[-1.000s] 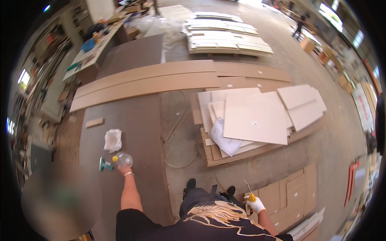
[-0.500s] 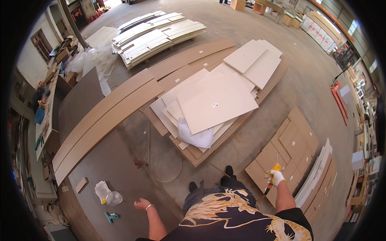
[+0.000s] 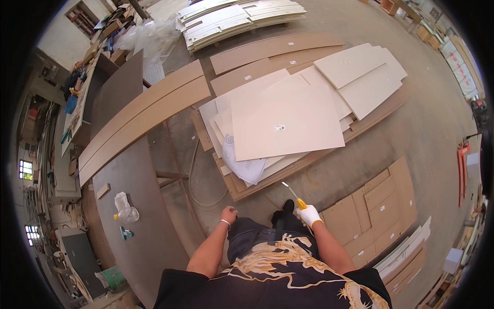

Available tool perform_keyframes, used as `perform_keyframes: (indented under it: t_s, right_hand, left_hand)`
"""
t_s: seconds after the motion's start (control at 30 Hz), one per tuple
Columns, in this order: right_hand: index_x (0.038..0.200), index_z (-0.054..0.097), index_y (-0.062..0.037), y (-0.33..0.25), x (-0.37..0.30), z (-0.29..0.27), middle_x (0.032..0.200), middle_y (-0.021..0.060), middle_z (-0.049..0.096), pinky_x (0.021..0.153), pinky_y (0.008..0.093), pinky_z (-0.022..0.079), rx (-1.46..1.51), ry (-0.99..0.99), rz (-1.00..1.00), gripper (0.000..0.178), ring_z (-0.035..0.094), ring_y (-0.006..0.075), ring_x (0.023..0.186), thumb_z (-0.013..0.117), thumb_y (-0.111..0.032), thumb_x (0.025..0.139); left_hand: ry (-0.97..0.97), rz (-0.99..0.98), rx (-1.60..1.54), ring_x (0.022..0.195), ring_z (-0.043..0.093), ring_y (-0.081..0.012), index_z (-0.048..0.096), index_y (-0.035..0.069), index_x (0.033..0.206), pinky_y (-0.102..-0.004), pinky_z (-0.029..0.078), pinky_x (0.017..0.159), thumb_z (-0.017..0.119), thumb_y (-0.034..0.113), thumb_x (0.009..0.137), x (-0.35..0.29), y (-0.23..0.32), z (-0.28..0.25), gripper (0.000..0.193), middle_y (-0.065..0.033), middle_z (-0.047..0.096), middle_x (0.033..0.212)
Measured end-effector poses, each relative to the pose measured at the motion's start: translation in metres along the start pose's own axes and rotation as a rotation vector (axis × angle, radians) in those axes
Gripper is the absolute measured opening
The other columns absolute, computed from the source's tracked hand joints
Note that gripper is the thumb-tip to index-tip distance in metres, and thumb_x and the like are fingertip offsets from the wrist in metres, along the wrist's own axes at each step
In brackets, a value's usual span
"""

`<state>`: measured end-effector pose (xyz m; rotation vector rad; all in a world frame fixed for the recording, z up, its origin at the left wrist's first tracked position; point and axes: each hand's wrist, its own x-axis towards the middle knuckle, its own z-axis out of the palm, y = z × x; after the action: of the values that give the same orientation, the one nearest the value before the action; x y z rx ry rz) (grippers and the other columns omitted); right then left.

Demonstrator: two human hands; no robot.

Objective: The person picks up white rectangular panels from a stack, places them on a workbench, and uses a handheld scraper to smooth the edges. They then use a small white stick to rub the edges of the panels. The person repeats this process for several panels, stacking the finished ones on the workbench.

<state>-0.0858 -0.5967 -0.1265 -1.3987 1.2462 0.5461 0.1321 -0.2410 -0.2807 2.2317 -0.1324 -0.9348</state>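
Note:
My right hand (image 3: 310, 215), in a white glove, is closed around a yellow hand tool (image 3: 301, 204) with a long thin metal shaft. The shaft points up and left, its pale tip in front of the panel stack. My left hand (image 3: 230, 213) is bare, with a pale band at the wrist. It hangs at my left hip with its fingers curled in, and nothing shows in them. Ahead of both hands lies a stack of white panels (image 3: 288, 118) on brown boards. Some printed paper sheets (image 3: 242, 164) hang over its near left corner.
Left of me, a dark table (image 3: 149, 221) bears a clear plastic bottle (image 3: 127, 213), a teal clamp-like tool (image 3: 126, 233) and a small wood block (image 3: 103, 191). Long brown boards (image 3: 149, 113) cross its far end. Brown panels (image 3: 381, 206) lie right. A thin hose (image 3: 193, 177) curves over the floor.
My right hand has swung left and inward with the yellow tool, away from the brown panels. My left hand has moved from beside the table to my hip. The view has turned.

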Motion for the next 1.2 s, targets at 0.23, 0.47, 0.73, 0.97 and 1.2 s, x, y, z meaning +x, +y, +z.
perform_keyframes:
  t_s: [0.23,0.47,0.73,0.97,1.2]
  right_hand:
    - [0.103,0.069,-0.0033,0.101,0.011,-0.117,0.073,0.0113,0.070,0.041,0.0322,0.040,0.219,0.060,0.205,0.019,0.049,0.0159,0.042,0.067,-0.019,0.091]
    - [0.106,0.071,0.0007,0.074,-0.041,-0.095,0.081,0.0140,0.073,0.041,0.0301,0.043,0.225,0.067,0.156,0.020,0.052,0.0153,0.041,0.068,-0.014,0.093]
    - [0.101,0.072,0.0005,0.024,-0.045,-0.016,0.084,0.0130,0.076,0.039,0.0307,0.043,0.048,0.019,0.242,0.021,0.054,0.0154,0.041,0.070,-0.020,0.095]
    - [0.104,0.074,-0.0026,-0.086,-0.037,0.046,0.085,0.0090,0.077,0.040,0.0304,0.041,-0.137,-0.029,0.028,0.022,0.056,0.0131,0.047,0.071,-0.023,0.095]
    - [0.106,0.077,-0.0041,-0.149,-0.048,0.085,0.083,0.0056,0.074,0.060,0.0321,0.050,-0.257,-0.030,0.009,0.023,0.062,0.0141,0.062,0.072,-0.022,0.093]
  left_hand:
    - [-0.121,-0.407,-0.709,0.063,0.069,-0.0233,0.067,0.002,0.118,-0.0434,0.055,0.054,0.069,0.021,0.094,0.066,0.041,0.037,0.032,-0.0110,0.073,0.092]
    - [0.284,-0.728,-1.244,0.113,0.066,-0.0313,0.062,0.004,0.132,-0.0500,0.054,0.093,0.067,0.037,0.099,0.197,0.059,0.067,0.046,-0.0130,0.069,0.128]
    - [0.353,-0.861,-1.361,0.089,0.068,-0.0242,0.068,0.006,0.120,-0.0407,0.053,0.080,0.076,0.025,0.093,0.221,0.060,0.047,0.034,-0.0078,0.073,0.100]
    - [0.014,-0.607,-1.256,0.067,0.063,-0.0203,0.074,0.009,0.103,-0.0407,0.052,0.065,0.082,0.025,0.089,0.190,0.090,0.004,0.023,-0.0006,0.067,0.077]
    - [0.154,-0.311,-0.368,0.101,0.071,-0.0436,0.077,-0.004,0.099,-0.0490,0.055,0.089,0.078,0.031,0.088,0.199,0.099,0.000,0.036,-0.0278,0.073,0.104]
